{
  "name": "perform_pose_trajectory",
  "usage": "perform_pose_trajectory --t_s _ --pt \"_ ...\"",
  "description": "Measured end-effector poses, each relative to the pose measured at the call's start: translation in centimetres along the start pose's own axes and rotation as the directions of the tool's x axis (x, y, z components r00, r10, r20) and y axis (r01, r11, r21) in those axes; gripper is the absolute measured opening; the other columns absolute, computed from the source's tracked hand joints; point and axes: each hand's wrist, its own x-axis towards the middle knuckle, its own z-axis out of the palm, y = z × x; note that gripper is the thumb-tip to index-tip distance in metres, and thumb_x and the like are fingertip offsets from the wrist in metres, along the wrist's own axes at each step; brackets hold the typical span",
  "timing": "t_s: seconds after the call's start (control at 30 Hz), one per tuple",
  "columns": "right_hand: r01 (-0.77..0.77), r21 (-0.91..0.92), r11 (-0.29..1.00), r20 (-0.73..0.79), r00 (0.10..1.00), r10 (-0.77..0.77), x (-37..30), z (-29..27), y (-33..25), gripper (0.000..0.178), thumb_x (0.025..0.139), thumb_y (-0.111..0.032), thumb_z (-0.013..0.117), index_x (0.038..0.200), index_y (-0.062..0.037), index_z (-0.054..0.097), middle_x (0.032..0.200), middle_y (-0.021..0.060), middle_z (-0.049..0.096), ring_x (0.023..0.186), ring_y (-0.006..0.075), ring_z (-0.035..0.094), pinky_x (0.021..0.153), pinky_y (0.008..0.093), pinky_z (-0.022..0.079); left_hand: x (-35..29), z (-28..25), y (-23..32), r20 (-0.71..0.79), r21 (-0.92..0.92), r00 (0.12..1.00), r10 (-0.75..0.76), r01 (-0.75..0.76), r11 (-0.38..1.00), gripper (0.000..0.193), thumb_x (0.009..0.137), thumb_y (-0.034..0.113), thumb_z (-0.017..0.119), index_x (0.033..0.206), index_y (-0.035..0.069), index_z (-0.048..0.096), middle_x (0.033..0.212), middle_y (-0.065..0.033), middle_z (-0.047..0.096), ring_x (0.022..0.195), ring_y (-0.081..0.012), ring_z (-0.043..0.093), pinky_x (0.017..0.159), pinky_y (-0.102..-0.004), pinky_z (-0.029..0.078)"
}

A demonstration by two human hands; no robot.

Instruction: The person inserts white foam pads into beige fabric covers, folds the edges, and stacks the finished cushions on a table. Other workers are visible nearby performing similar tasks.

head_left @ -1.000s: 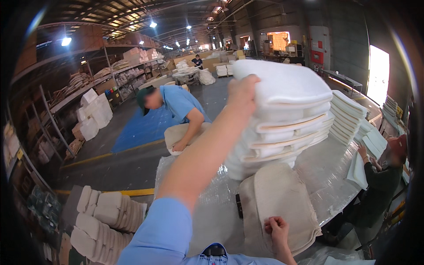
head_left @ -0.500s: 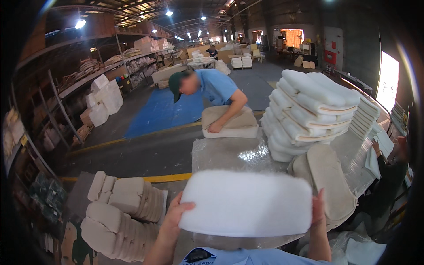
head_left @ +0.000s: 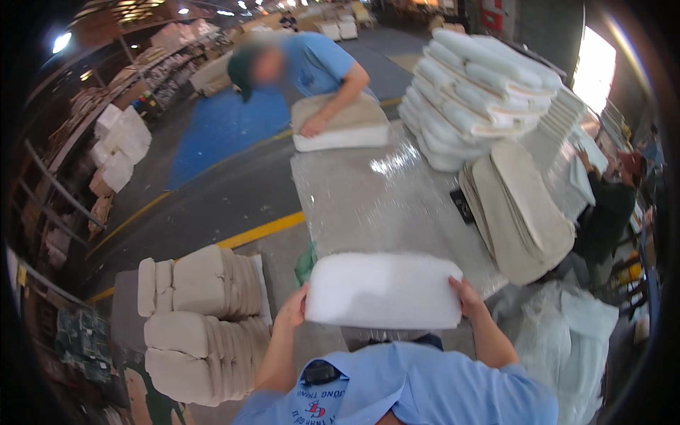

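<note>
A white foam cushion pad (head_left: 384,290) with rounded corners is held level in front of my chest, over the near edge of the plastic-covered table (head_left: 347,205). At its left end my left hand (head_left: 295,305) grips the edge, fingers partly hidden. My right hand (head_left: 465,296) holds the opposite end, thumb on the edge. To the right of the pad lies a stack of beige cushion covers (head_left: 520,212). Across the table a co-worker's hand (head_left: 314,126) presses on a white pad partly covered by beige fabric (head_left: 341,122).
Tall piles of white padding (head_left: 474,92) rise at the table's far right. Rows of beige cushions (head_left: 205,319) stand at my left. Clear plastic bags (head_left: 567,340) lie at lower right, near another person (head_left: 609,191). A small dark object (head_left: 462,205) lies beside the covers.
My hands have drawn the white pad closer to my body, and it appears smaller. The view has tilted downward. The co-worker still leans over the far cushion.
</note>
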Motion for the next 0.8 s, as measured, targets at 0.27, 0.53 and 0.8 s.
perform_pose_trajectory --t_s 0.27,0.53,0.8 --pt "-0.133 -0.222 0.966 -0.293 0.954 0.064 -2.8 -1.2 3.2 0.075 0.107 -0.061 0.053 0.163 -0.0124 0.037 0.147 0.0156 0.057 0.120 0.0291 0.061 0.094 0.0453 0.054 0.3 -0.6 -5.1 -0.244 0.041 0.967 -0.073 0.085 0.996 0.076 0.110 0.069 0.038 0.156 0.009 0.049 0.143 -0.0164 0.061 0.126 -0.0293 0.062 0.102 -0.0554 0.051" --pt "-0.190 -0.143 0.971 -0.266 0.953 0.147 -3.1 -1.5 6.8 0.070 0.110 -0.064 0.043 0.148 -0.0060 0.057 0.131 0.0114 0.067 0.107 0.0257 0.066 0.086 0.0437 0.056 0.1 0.3 -6.8 -0.063 0.044 0.987 -0.145 0.148 0.988 0.081 0.110 0.070 0.032 0.155 0.005 0.049 0.133 -0.0183 0.069 0.106 -0.0292 0.069 0.098 -0.0522 0.053" --pt "0.024 -0.214 0.977 -0.483 0.866 -0.127 0.3 -1.7 3.4 0.072 0.110 -0.062 0.044 0.148 -0.0012 0.057 0.136 0.0156 0.066 0.111 0.0241 0.064 0.090 0.0388 0.053 2.0 -0.4 -4.4 -0.411 0.273 0.904 0.118 -0.002 0.962 0.072 0.114 0.059 0.033 0.150 0.001 0.057 0.138 -0.0137 0.068 0.103 -0.0237 0.068 0.090 -0.0378 0.052"
